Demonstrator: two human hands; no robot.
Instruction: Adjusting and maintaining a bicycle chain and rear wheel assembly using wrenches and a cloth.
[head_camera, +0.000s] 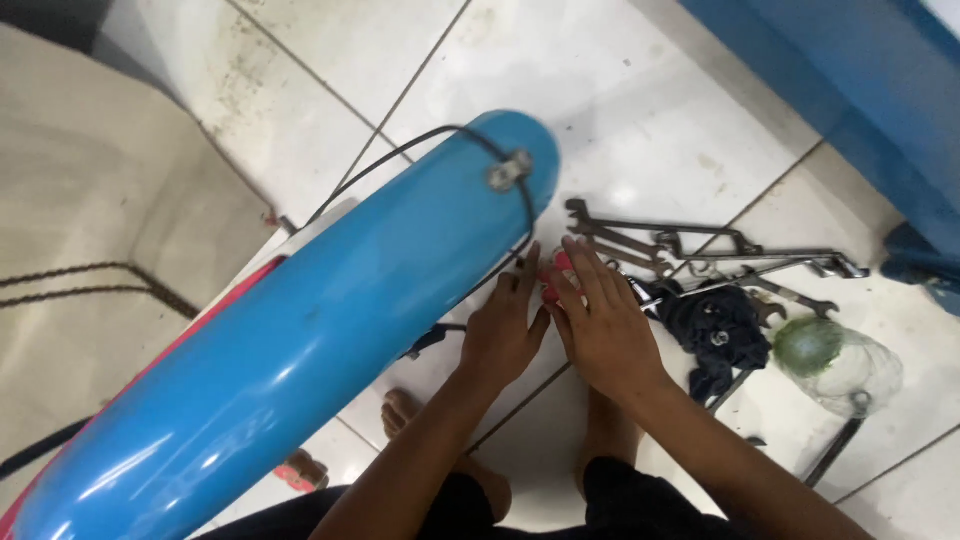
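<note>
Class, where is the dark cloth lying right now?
In the head view, the dark cloth lies on the tiled floor, right of the right hand, below the wrenches.

The red object (556, 272) lies mostly hidden beneath both hands' fingers (590, 275).

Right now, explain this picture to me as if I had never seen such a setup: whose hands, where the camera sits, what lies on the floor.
The camera sits on a person's head and looks down at their own two bare hands. The left hand and right hand meet over a small red part beside a blue bicycle mudguard; what exactly they grip is hidden. A black wire stay is bolted across the mudguard. On the white tiled floor lie several wrenches, a dark rag and a clear plastic bag holding something green.
</note>
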